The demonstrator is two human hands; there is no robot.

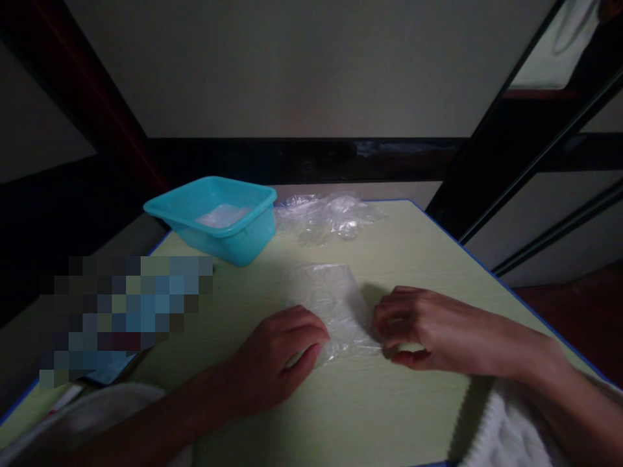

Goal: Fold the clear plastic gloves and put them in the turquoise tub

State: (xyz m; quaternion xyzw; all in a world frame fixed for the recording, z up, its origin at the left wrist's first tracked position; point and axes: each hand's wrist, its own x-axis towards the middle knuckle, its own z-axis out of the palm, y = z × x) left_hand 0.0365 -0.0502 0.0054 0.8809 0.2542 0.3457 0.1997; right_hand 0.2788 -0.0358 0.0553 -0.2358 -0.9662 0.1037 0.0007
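A clear plastic bag (pixel 335 295) lies flat on the pale table (pixel 418 421) in front of me. My left hand (pixel 285 353) is closed at the bag's near left corner, thumb and fingers pinched together on the film. At the near right corner, my right hand (pixel 409 327) has its fingers curled in, with the tips on the bag's edge. The near edge of the film looks slightly raised and wrinkled between both hands. Parts of the bag's sides are hidden behind my fingers.
A turquoise plastic basin (pixel 257 237) stands at the back left with flat, whitish film (pixel 222 215) inside. Beside it is a heap of crumpled clear plastic (pixel 335 217). A partly blurred-out device (pixel 111 366) lies at the left. A wall rises behind the table.
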